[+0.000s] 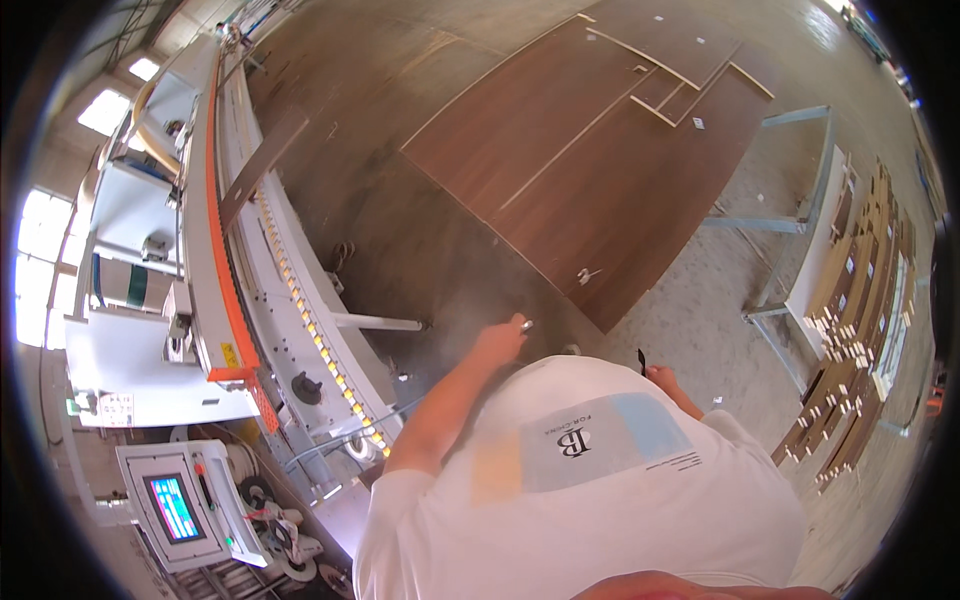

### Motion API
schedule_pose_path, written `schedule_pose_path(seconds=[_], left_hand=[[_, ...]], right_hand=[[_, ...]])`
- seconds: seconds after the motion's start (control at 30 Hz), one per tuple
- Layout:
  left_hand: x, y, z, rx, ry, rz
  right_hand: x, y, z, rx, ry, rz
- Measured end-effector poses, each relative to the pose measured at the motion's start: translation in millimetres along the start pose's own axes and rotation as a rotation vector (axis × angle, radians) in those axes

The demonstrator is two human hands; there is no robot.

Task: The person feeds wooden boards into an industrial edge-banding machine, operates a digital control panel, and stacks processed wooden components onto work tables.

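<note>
My left hand (500,342) is held out in front of my body, its fingers closed. A small shiny metal piece (528,326) pokes out at its fingertips; its kind is too small to tell. Close against my right side, my right hand (662,376) is partly hidden by my white shirt. Its fingers close round a thin black pointed tool (641,357), which looks like a blade. Ahead of both hands lie large dark brown panels (600,170), touching neither hand. Narrow strips (665,110) and a small pale object (587,275) rest on them.
A long machine with an orange guard (222,250) and a roller track (300,300) runs along my left. A narrow brown board (265,165) lies across it. A control panel (172,508) stands at the near left. On my right are a metal frame (815,225) and stacked brown strips (850,320).
</note>
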State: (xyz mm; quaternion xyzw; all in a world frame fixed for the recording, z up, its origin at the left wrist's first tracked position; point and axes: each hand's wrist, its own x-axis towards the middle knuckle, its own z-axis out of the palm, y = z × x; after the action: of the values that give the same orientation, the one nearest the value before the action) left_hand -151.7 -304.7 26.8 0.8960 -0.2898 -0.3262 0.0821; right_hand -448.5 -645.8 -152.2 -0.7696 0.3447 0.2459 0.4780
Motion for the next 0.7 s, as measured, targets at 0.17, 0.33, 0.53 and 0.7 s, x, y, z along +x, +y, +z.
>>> schedule_pose_path(seconds=[0.17, 0.33, 0.53, 0.7], left_hand=[[-45.0, -88.3, 30.8, -0.18, 0.145, -0.607], [-124.2, -116.4, 40.1, -0.23, 0.066, -0.576], [-247.5, -135.8, 107.1, -0.182, 0.067, -0.238], [-349.9, -115.2, 55.7, -0.237, 0.052, -0.441]], right_hand=[[51.7, 14.6, 15.0, -0.017, -0.079, -0.093], [100.0, -31.6, 15.4, 0.236, -0.16, -0.063], [91.0, -194.6, 30.9, 0.604, -0.213, -0.024], [87.7, -278.9, 83.4, 0.642, -0.267, -0.141]])
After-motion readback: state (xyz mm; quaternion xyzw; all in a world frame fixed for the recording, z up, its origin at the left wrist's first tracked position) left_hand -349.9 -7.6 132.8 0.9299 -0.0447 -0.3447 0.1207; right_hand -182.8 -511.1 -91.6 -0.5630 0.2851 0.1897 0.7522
